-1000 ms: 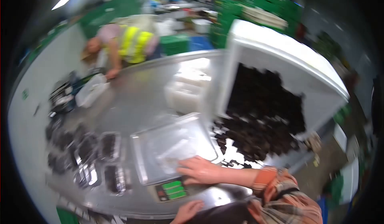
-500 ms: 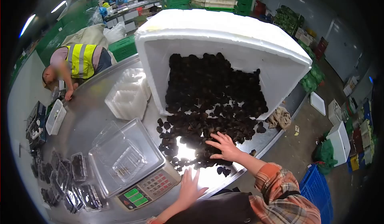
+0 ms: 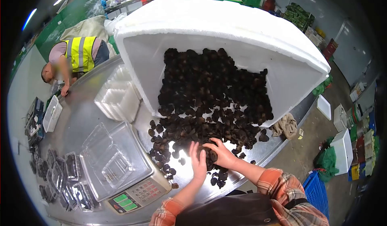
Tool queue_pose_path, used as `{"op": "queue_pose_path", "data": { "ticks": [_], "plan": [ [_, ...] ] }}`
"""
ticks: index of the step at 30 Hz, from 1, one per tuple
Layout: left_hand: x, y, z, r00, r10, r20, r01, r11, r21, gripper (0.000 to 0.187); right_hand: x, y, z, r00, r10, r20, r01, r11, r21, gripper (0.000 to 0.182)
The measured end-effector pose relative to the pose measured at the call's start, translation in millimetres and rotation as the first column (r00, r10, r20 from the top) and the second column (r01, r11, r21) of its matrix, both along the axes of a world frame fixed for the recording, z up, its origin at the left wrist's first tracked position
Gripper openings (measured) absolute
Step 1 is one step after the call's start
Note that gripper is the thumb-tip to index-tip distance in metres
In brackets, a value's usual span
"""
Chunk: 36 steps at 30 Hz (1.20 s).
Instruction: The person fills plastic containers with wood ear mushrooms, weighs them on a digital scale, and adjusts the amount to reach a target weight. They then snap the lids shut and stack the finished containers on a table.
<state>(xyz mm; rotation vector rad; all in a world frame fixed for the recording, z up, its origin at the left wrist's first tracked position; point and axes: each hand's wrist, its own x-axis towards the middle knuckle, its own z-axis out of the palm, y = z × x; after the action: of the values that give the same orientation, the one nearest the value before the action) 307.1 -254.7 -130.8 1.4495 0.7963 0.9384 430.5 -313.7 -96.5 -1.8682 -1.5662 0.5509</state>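
A large white foam box (image 3: 225, 22) lies tipped on its side, with a heap of dark mushrooms (image 3: 213, 80) spilling from its mouth onto the metal table. At the near edge of the spill, my left hand (image 3: 197, 163) and my right hand (image 3: 224, 155) cup a small clump of these mushrooms between them. The right fingers curl over its top, while the left fingers press against its side. On my left stands a weighing scale (image 3: 139, 193). An open clear plastic box (image 3: 115, 169) rests on its metal pan (image 3: 94, 177).
Stacked clear plastic boxes (image 3: 117, 99) stand beside the foam box. Several filled packs (image 3: 72, 165) lie at the left. A person in a yellow vest (image 3: 80, 54) leans over the table's far left, near a white basket (image 3: 52, 113). A cloth (image 3: 284, 126) lies at the right edge.
My hands have come together around a clump of mushrooms; before, the left was spread beside the scale and the right spread over the heap. The view has shifted closer to the foam box.
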Motion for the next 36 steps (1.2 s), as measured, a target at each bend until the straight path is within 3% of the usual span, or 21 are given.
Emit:
{"op": "queue_pose_path", "data": {
  "ticks": [3, 6, 8, 10, 12, 16, 17, 20, 23, 26, 28, 30, 32, 34, 36],
  "plan": [
    [6, 4, 25, 0.982, 0.058, 0.179, -0.019, 0.978, -0.209, 0.034, -9, 7, 33, 0.977, 0.031, -0.212, -0.027, 0.999, 0.023, 0.062],
    [-3, 23, 62, 0.975, 0.111, 0.191, -0.037, 0.934, -0.356, 0.029, -11, 20, 72, 0.953, 0.076, -0.293, -0.081, 0.997, -0.003, 0.062],
    [-21, 38, 90, 0.960, 0.184, 0.209, -0.106, 0.935, -0.338, 0.023, -34, 38, 93, 0.945, 0.078, -0.318, -0.078, 0.997, 0.014, 0.065],
    [-55, 60, 118, 0.953, 0.216, 0.213, -0.165, 0.958, -0.232, 0.021, -64, 62, 121, 0.942, 0.165, -0.292, -0.144, 0.985, 0.092, 0.066],
    [-97, 80, 145, 0.917, 0.293, 0.269, -0.225, 0.940, -0.256, 0.019, -102, 91, 140, 0.913, 0.260, -0.314, -0.229, 0.964, 0.134, 0.067],
    [-192, 118, 167, 0.895, 0.423, 0.141, -0.407, 0.904, -0.131, 0.024, -188, 147, 151, 0.865, 0.411, -0.288, -0.381, 0.911, 0.156, 0.068],
    [-212, 129, 160, 0.877, 0.451, 0.164, -0.428, 0.890, -0.157, 0.025, -207, 161, 144, 0.832, 0.442, -0.335, -0.415, 0.897, 0.151, 0.066],
    [-261, 157, 135, 0.889, 0.459, 0.014, -0.456, 0.886, -0.080, 0.031, -246, 198, 116, 0.834, 0.482, -0.270, -0.485, 0.872, 0.057, 0.074],
    [-283, 166, 120, 0.829, 0.548, -0.114, -0.545, 0.837, 0.060, 0.037, -256, 207, 114, 0.868, 0.493, -0.065, -0.497, 0.862, -0.100, 0.081],
    [-301, 163, 115, 0.863, 0.492, -0.114, -0.488, 0.871, 0.063, 0.042, -242, 205, 138, 0.861, 0.508, -0.016, -0.504, 0.849, -0.156, 0.077],
    [-312, 157, 118, 0.841, 0.533, -0.093, -0.518, 0.843, 0.144, 0.037, -220, 190, 154, 0.866, 0.496, 0.064, -0.497, 0.868, -0.003, 0.058],
    [-326, 143, 126, 0.788, 0.611, -0.074, -0.581, 0.779, 0.236, 0.033, -189, 171, 151, 0.930, 0.360, 0.076, -0.348, 0.928, -0.135, 0.038],
    [-344, 115, 131, 0.694, 0.718, -0.054, -0.665, 0.667, 0.335, 0.028, -150, 142, 127, 0.907, 0.405, 0.115, -0.360, 0.888, -0.285, 0.031],
    [-363, 83, 110, 0.639, 0.769, -0.009, -0.733, 0.612, 0.295, 0.023, -117, 103, 75, 0.793, 0.538, 0.285, -0.294, 0.748, -0.595, 0.042],
    [-376, 36, 61, 0.742, 0.661, -0.115, -0.634, 0.747, 0.202, 0.019, -123, 46, 64, 0.901, 0.359, 0.243, -0.124, 0.750, -0.650, 0.055]
  ]
}}
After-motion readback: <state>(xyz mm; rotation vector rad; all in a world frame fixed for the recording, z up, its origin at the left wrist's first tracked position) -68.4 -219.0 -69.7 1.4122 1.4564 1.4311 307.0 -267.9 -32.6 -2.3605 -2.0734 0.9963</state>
